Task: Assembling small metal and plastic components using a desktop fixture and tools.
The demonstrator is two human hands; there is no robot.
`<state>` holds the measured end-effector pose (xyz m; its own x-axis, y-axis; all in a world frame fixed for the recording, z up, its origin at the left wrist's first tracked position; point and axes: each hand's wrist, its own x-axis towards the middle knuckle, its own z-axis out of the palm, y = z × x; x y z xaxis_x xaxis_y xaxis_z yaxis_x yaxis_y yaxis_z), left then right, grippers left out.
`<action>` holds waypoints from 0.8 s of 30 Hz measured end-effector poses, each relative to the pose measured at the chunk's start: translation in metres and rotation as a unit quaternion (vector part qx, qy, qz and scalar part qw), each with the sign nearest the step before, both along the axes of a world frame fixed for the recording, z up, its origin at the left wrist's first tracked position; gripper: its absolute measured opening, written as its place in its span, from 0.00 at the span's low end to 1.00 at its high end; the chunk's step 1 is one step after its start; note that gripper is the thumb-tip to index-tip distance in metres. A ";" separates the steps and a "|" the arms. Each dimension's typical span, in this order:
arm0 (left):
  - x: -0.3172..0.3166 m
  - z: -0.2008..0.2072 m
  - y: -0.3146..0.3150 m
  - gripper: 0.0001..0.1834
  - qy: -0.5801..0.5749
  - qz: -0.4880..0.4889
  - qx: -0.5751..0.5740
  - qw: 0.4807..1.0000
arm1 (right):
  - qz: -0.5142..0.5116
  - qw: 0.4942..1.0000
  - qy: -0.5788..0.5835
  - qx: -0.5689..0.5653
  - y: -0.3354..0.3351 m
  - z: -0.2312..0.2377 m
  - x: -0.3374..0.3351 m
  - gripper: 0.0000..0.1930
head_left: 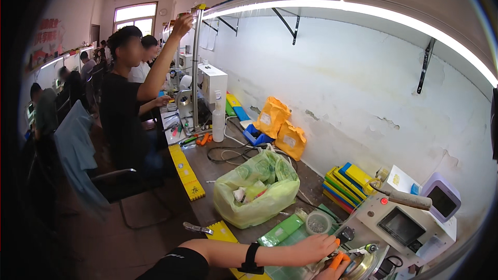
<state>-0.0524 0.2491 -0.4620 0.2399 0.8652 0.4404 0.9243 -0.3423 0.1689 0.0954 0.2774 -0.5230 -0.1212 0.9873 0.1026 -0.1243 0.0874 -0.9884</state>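
My left hand (315, 249) reaches in from the lower edge, with a black band (251, 259) on its wrist. Its fingers are bent and drawn together at a round, shiny metal disc (361, 268). Just below it, my right hand (332, 271) is partly cut off by the frame edge, its fingers closed. Orange finger covers (340, 261) show on the fingertips. Whatever lies between the fingers is too small to make out. A metal nozzle-like part with a green ring (370, 248) points toward the hands. Beside my left hand stands a clear round tub (318, 223) of small pieces.
A pale machine (399, 223) with a screen stands right of the hands. Behind them are a light green plastic bag (254, 189), stacked coloured trays (345, 186) and orange pouches (290, 140). Yellow strips (187, 173) line the bench edge. A co-worker (124, 103) sits left, one arm raised.
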 end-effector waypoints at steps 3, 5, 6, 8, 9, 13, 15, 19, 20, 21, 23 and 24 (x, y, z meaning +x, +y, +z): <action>0.001 0.003 0.000 0.26 -0.025 -0.004 -0.007 1.000 | -0.006 0.999 -0.016 0.030 0.001 0.006 0.000 0.12; 0.003 0.006 -0.003 0.26 -0.021 0.001 -0.012 1.000 | -0.007 0.999 0.000 0.040 0.000 0.003 0.004 0.11; 0.003 0.009 -0.005 0.25 -0.014 -0.002 -0.009 1.000 | -0.007 0.999 -0.003 0.040 -0.002 0.004 0.006 0.11; 0.004 0.008 -0.005 0.25 -0.007 -0.005 -0.003 1.000 | -0.012 0.999 0.020 0.043 -0.007 0.017 0.002 0.10; 0.007 0.002 -0.004 0.25 0.001 -0.003 0.003 1.000 | -0.012 0.999 0.018 0.045 -0.006 0.015 0.006 0.10; 0.006 0.007 -0.004 0.24 0.070 0.011 0.029 0.997 | -0.019 0.996 -0.044 0.071 0.005 -0.009 0.011 0.11; -0.004 0.017 -0.007 0.22 0.046 -0.019 0.111 0.993 | -0.014 0.998 -0.023 0.054 0.011 -0.016 0.013 0.12; -0.020 0.015 -0.012 0.13 -0.026 -0.168 0.297 0.940 | 0.036 0.995 0.087 0.028 -0.013 0.034 -0.002 0.06; -0.023 0.011 -0.013 0.10 -0.012 -0.183 0.329 0.927 | 0.034 0.995 0.090 0.019 -0.011 0.032 -0.002 0.07; -0.021 0.009 -0.008 0.10 -0.035 -0.168 0.318 0.932 | 0.021 0.995 0.095 0.011 -0.007 0.028 0.000 0.09; -0.023 0.010 0.003 0.08 -0.013 -0.209 0.263 0.942 | -0.023 0.995 0.096 -0.004 -0.013 0.048 -0.014 0.09; -0.024 0.006 0.003 0.08 -0.024 -0.194 0.256 0.947 | -0.008 0.994 0.110 -0.008 -0.010 0.041 -0.013 0.10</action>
